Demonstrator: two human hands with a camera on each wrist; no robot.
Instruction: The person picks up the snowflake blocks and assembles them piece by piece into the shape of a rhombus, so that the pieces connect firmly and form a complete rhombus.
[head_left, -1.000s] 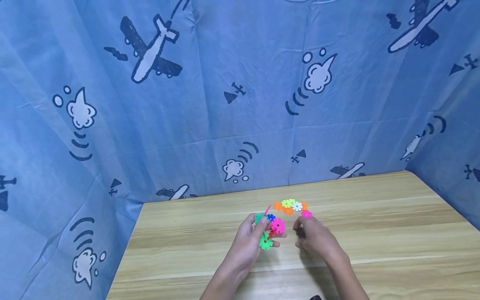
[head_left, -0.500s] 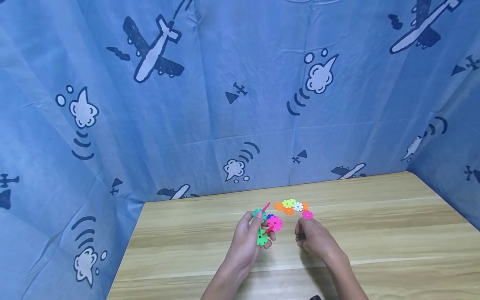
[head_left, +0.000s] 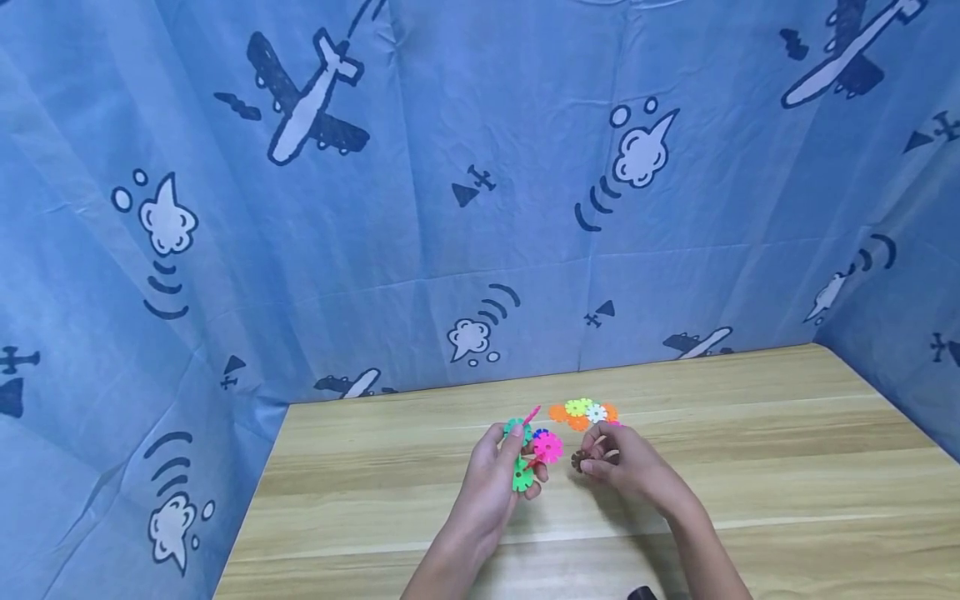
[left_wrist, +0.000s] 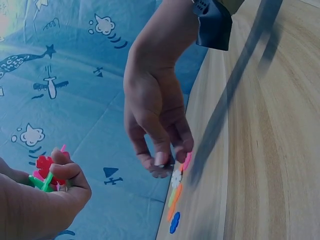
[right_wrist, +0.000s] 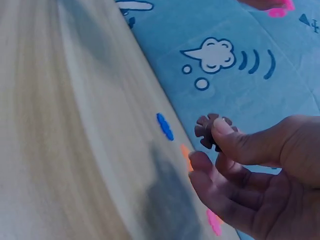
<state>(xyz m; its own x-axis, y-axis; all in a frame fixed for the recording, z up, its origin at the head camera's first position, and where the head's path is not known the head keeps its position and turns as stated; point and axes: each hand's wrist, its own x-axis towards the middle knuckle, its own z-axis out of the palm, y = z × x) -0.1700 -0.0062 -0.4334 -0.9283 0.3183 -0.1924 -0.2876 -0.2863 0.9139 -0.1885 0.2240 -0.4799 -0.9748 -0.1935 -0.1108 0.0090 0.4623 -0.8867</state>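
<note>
My left hand holds a cluster of joined snowflake building discs. A pink disc, a green disc, a teal disc and a red one show in it, and another pink disc stands edge-on. The palm and fingers hide part of the cluster. To its right, my right hand pinches a single brown snowflake disc between thumb and fingertips, above the table. A gap separates the brown disc from the cluster.
Loose discs lie on the wooden table beyond the hands: orange, yellow, white, pink and blue. A blue printed curtain borders the table. A dark object shows at the bottom edge.
My right hand has moved slightly left and turned, bringing the brown disc out into sight at its fingertips. My left hand has drawn back slightly left with the cluster.
</note>
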